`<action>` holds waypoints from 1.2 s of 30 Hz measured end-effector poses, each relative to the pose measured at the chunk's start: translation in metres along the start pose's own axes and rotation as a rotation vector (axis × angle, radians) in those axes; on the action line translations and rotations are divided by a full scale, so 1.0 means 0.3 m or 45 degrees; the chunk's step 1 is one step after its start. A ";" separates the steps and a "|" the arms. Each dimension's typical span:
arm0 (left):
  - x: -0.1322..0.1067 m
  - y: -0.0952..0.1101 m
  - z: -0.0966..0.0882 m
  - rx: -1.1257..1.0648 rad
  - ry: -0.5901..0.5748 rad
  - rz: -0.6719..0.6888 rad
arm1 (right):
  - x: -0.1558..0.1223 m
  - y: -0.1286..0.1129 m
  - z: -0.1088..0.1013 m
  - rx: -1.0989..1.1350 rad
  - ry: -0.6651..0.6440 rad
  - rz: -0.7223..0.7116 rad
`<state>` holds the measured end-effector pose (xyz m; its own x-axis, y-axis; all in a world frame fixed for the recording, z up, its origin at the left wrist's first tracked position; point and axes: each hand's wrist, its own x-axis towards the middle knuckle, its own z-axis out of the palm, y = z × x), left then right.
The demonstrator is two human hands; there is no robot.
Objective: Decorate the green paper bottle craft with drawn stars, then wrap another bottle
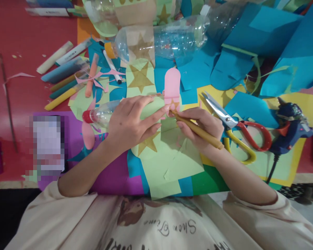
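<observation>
My right hand [202, 123] grips a mustard-brown marker [198, 129], its tip against a small star on a pink rounded paper strip [172, 83]. My left hand [135, 119] lies with fingers stretched out, its index fingertip pressing near the same star. Under that hand is a clear plastic bottle with a red cap [88, 117], mostly hidden by hand and paper. Around it are light green paper pieces bearing brown stars, one star [141, 77] above the hand and another [148, 144] below it. Light green paper [172, 163] lies beneath both hands.
Scissors with red and yellow handles [231, 121] lie blades open beside my right hand. A blue glue gun [289, 130] is farther right. Several markers [65, 74] and a phone [49, 144] lie left. A larger clear bottle [172, 38] lies behind, among blue paper sheets [263, 31].
</observation>
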<state>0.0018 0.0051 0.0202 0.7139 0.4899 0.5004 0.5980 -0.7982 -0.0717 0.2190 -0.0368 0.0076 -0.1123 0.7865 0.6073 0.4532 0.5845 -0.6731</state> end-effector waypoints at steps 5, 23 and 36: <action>-0.001 0.001 -0.002 -0.017 -0.051 -0.041 | -0.003 0.004 0.002 0.030 0.000 0.010; -0.009 0.001 0.005 -0.091 -0.030 -0.061 | -0.006 -0.006 -0.006 0.017 -0.039 0.052; 0.003 -0.005 0.002 0.003 0.029 0.018 | -0.003 -0.010 -0.007 -0.063 0.010 0.031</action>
<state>0.0017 0.0068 0.0203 0.7138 0.4703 0.5190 0.5888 -0.8042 -0.0812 0.2197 -0.0398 0.0100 -0.0940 0.7989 0.5940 0.4988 0.5542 -0.6664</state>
